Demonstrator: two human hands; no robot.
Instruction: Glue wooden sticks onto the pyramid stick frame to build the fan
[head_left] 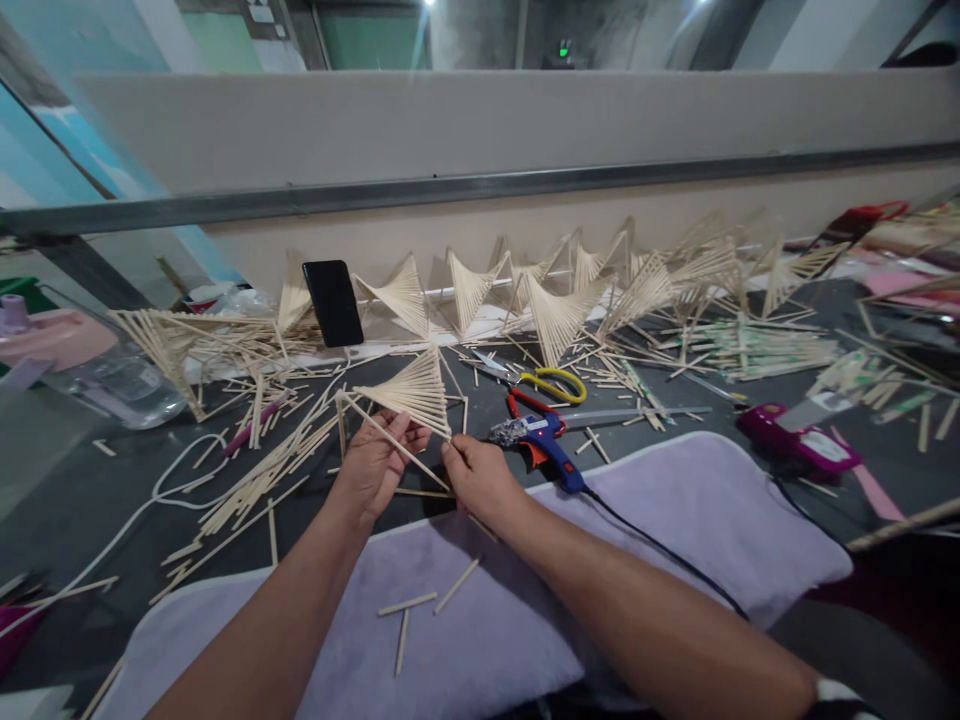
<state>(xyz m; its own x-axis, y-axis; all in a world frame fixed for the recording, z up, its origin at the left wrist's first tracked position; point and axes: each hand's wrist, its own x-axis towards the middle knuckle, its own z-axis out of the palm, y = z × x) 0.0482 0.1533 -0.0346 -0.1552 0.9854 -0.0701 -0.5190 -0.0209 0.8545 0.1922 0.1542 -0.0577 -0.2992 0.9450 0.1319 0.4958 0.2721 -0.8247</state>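
Between my two hands is a wooden stick frame (411, 388), with thin sticks fanned side by side into a twisted surface. My left hand (379, 455) holds it from the left, fingers curled under the fan and around a slanting stick. At the frame's lower right corner, my right hand (480, 478) is closed with thumb and fingers pinched on the stick ends. Just right of that hand lies a blue hot glue gun (544, 445) with a red trigger and foil round its nozzle. Scissors (551, 383) with yellow and red handles lie behind the glue gun.
Finished-looking twisted stick frames (555, 310) line the back of the table. A black phone (333, 303) leans among them. Loose sticks (262, 480) lie at left. A lavender towel (675, 510) covers the front edge; a purple tool (799, 440) lies at right, a clear jug (120, 385) at left.
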